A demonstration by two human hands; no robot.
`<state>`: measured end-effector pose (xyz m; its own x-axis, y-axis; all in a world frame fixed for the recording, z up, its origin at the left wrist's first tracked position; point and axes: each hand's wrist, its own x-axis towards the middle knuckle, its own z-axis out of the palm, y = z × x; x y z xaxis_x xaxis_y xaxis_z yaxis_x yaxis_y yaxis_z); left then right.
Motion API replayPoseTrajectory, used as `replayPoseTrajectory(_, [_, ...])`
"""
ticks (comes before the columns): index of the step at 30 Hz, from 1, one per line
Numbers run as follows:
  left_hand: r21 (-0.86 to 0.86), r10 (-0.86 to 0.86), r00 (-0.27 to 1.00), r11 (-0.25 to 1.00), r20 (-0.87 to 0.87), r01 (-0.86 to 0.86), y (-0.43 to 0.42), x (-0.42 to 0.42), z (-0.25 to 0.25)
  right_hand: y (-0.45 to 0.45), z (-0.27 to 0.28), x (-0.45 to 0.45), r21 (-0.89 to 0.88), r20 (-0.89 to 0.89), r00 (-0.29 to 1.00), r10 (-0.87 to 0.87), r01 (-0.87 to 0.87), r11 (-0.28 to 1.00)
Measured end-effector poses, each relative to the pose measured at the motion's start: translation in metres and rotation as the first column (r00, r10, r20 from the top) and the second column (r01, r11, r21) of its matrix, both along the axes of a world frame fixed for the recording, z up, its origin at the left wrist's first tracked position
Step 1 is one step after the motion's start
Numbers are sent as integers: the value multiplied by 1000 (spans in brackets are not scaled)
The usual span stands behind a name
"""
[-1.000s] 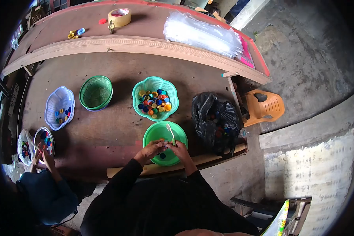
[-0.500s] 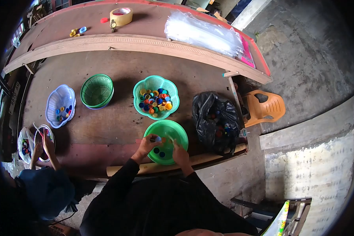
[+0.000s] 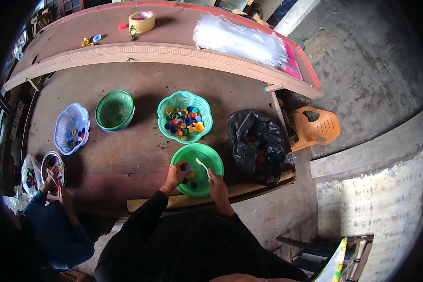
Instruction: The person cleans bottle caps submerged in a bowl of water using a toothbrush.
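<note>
Over a green tub (image 3: 196, 150), the right hand (image 3: 217, 186) grips a toothbrush (image 3: 202, 165), its long axis slanting forward and left; the left hand (image 3: 176, 175) pinches what seems a pale cap (image 3: 188, 167), just left of the brush's head, not touching

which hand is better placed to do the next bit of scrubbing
Probably the right hand: it holds the toothbrush over the green basin, brush head near the left hand. The left is occupied, pinching what looks like a pale cap.
</note>
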<state>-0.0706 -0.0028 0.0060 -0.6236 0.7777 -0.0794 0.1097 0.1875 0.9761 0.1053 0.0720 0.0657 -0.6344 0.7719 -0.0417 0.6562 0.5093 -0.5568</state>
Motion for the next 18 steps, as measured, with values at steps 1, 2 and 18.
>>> replayPoseTrajectory(1, [-10,13,1000,1000,-2,-13,-2,-1,2,-3,2,0,-3,-3,1000,-2,2,1000])
replayPoseTrajectory(2, [-12,10,1000,1000,-6,-10,-4,-1,4,-7,5,1,-26,-17,996,83,-83,996])
replayPoseTrajectory(18, [304,-253,377,949,891,-81,-10,-3,-1,-11,17,-13,-2,102,988,113,-114,994])
